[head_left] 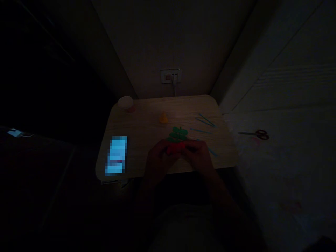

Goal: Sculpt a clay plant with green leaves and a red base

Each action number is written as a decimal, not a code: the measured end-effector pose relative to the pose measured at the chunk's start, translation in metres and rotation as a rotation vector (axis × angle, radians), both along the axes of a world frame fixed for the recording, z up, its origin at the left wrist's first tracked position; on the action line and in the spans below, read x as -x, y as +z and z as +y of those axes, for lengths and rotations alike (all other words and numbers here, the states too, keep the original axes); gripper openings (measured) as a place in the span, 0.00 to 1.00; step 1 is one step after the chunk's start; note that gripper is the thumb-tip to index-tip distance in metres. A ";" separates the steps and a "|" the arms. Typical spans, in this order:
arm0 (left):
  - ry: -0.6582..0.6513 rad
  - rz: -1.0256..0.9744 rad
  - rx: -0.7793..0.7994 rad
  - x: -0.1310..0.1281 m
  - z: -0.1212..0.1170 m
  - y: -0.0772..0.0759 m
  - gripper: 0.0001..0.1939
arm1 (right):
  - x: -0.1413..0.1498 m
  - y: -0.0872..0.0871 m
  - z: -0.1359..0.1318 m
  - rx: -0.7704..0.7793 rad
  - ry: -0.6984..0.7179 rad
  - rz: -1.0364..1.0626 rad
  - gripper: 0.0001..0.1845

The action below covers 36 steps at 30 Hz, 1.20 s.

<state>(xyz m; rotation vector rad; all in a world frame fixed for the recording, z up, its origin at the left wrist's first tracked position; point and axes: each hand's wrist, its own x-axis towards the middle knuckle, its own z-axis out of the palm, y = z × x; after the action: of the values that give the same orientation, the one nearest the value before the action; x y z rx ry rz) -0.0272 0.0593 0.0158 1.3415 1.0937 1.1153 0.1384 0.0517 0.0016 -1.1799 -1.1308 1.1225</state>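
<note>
Low over the front part of the small table, my left hand point(160, 155) and my right hand point(196, 154) are both closed on a small red piece point(175, 147), one from each side. Its exact kind is too dark to make out. Just beyond the red piece is a green leaf-shaped piece point(179, 133) with several lobes; whether the two are joined I cannot tell. Several thin blue sticks point(201, 131) lie to the right, some near my right hand. Farther back stands a small orange cone-shaped thing point(163, 118).
A lit phone point(116, 155) lies at the left of the wooden table point(141, 134). At the back left corner is a pale round cup point(126, 102). Scissors point(256, 134) rest on the pale surface right of the table. A wall socket point(171, 76) holds a plugged-in cable. The room is very dark.
</note>
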 end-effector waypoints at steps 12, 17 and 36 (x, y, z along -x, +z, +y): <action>0.067 0.214 -0.113 0.010 0.003 0.000 0.03 | -0.007 0.011 -0.005 0.122 0.161 0.064 0.16; 0.051 0.238 -0.140 0.009 0.002 0.004 0.04 | -0.003 0.013 -0.007 0.105 0.123 0.055 0.14; 0.062 -0.238 0.245 0.011 0.002 -0.013 0.23 | -0.007 0.007 -0.001 0.087 -0.075 -0.024 0.18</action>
<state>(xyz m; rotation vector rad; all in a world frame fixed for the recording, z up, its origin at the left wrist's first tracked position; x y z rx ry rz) -0.0385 0.0609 0.0030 0.9632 1.0625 1.1149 0.1456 0.0503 0.0090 -1.2962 -1.0562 1.1125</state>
